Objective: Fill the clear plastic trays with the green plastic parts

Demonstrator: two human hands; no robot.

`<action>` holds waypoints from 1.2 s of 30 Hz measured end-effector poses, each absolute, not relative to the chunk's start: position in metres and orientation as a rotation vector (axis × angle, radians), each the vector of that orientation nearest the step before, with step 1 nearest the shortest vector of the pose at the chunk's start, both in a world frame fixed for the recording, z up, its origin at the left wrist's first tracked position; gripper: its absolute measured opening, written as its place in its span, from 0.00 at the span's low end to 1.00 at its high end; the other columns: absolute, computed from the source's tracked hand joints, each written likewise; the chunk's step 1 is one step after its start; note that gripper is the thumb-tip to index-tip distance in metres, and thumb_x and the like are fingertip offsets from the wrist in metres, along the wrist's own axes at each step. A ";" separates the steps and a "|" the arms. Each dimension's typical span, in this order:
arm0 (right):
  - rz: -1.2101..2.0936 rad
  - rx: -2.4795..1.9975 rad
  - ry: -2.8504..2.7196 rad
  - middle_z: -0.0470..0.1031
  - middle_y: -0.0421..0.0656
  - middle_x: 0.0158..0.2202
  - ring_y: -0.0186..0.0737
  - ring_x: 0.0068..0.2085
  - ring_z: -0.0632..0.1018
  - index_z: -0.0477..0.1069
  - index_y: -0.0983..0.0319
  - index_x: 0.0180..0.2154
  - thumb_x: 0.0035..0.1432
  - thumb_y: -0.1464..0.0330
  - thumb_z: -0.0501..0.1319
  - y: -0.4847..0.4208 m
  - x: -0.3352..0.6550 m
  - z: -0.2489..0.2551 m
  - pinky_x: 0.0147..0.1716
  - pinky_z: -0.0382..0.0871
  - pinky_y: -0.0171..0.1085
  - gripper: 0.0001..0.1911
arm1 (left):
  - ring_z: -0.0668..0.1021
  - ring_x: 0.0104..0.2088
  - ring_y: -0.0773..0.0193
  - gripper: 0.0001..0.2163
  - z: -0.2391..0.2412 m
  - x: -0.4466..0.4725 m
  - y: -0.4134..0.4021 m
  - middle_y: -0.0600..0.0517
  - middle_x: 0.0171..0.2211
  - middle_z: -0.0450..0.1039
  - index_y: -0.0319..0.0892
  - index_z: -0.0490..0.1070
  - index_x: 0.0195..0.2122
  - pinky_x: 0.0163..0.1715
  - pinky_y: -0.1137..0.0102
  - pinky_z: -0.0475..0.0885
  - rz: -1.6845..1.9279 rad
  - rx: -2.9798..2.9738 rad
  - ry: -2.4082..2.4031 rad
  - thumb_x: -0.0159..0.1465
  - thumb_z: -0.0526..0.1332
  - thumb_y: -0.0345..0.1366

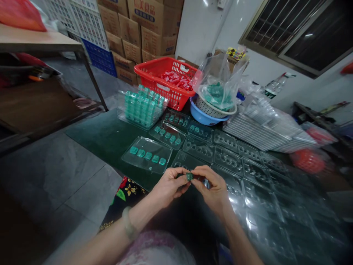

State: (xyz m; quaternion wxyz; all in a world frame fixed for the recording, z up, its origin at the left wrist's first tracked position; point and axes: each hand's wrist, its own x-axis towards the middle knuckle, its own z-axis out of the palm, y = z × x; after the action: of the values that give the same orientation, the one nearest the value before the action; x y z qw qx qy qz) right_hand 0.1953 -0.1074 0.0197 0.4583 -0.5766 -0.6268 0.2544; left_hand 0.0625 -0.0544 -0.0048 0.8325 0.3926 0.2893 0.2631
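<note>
Surface: we note a dark green table top (104, 136), matte, its right part covered by rows of clear trays (228, 160).

Room: grey floor tiles (55, 169), white wall, barred window (300, 29) at upper right, brown cardboard boxes (146, 25) stacked behind, and a wooden bench (35, 40) at left.

Held item: one small green piece (189, 176), squarish and glossy, just above the near edge of the table. We find the left hand (168, 186) and right hand (213, 187) meeting on it, with thumb and forefinger of each closed in a pinch. A pale bangle (128, 222) sits on the left wrist.

Nearby:
- The nearest tray (147, 154) is thin moulded plastic and carries five green pieces in a row.
- Two further trays are part filled.
- A stack of filled trays (143, 106) stands behind them.
- A red basket (162, 79), lattice-walled, holds red wrapped items.
- A blue bowl (202, 117) holds a white colander (212, 108) with a clear bag (220, 79) of green pieces.
- A tall pile of trays (264, 129), ribbed at the edges, lies at right.
</note>
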 end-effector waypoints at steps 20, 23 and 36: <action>0.110 -2.292 -1.401 0.74 0.40 0.27 0.37 0.29 0.72 0.72 0.59 0.26 0.40 0.61 0.61 0.090 0.334 -0.019 0.26 0.60 0.33 0.09 | 0.61 0.18 0.77 0.10 -0.004 0.049 -0.030 0.54 0.22 0.62 0.38 0.66 0.27 0.14 0.79 0.43 0.513 0.834 0.765 0.54 0.58 0.41; 0.087 -2.351 -1.456 0.73 0.40 0.29 0.37 0.31 0.72 0.72 0.58 0.27 0.41 0.60 0.61 0.095 0.334 -0.023 0.27 0.59 0.33 0.10 | 0.61 0.18 0.77 0.10 -0.007 0.049 -0.028 0.55 0.22 0.62 0.38 0.66 0.27 0.14 0.79 0.43 0.506 0.826 0.770 0.53 0.58 0.42; -0.048 -2.435 -1.669 0.73 0.43 0.28 0.39 0.33 0.72 0.72 0.58 0.27 0.46 0.57 0.58 0.100 0.326 -0.025 0.28 0.59 0.34 0.12 | 0.60 0.16 0.76 0.11 -0.016 0.054 -0.028 0.55 0.20 0.60 0.38 0.67 0.28 0.12 0.79 0.42 0.489 0.841 0.746 0.53 0.58 0.42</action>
State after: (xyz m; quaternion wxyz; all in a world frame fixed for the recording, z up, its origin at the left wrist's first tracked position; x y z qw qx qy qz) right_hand 0.3258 0.1004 -0.0249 0.0946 -0.8211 -0.5627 -0.0163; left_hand 0.0541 -0.0281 -0.0159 0.8179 0.3947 0.3501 0.2295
